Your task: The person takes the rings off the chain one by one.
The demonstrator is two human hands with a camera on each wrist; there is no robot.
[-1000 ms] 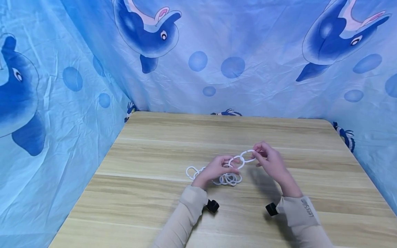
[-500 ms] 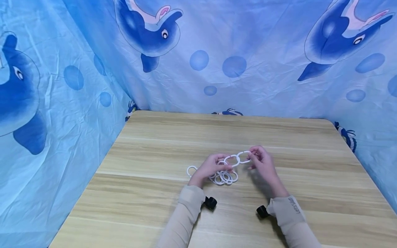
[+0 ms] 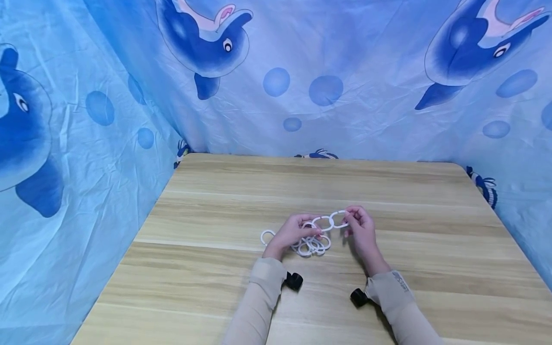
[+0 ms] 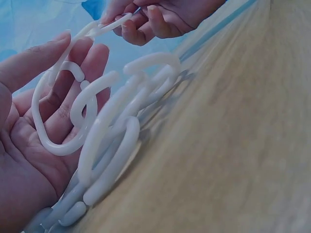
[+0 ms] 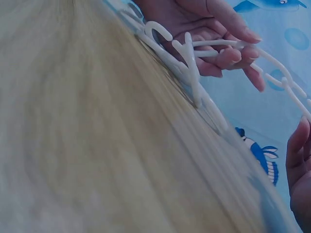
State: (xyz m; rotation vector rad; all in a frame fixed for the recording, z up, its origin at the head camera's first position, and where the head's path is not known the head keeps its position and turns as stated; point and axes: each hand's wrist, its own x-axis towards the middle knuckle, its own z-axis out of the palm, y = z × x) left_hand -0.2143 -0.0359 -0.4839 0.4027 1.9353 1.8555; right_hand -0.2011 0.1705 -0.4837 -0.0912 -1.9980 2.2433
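Observation:
A chain of white plastic C-shaped links lies heaped on the table, with a pile of links (image 3: 304, 254) under and beside my left hand (image 3: 292, 233). That hand pinches one raised link between thumb and fingertips, and other links hang by its palm in the left wrist view, one large link (image 4: 63, 148) in front of the fingers. My right hand (image 3: 363, 235) pinches the right end of the link (image 3: 339, 227) hooked through the raised one. The two links stretch between the hands, above the table. My left forearm and hand hide part of the heap.
The wood-grain table (image 3: 194, 287) spreads out around the hands. One link (image 3: 262, 235) pokes out left of my left wrist. Black wrist cameras sit under both cuffs. A blue dolphin-print curtain (image 3: 366, 129) hangs behind and at the sides.
My right hand has moved left and slightly down, and my left hand a little left, with the pinched links moving along. Both hands have kept their hold.

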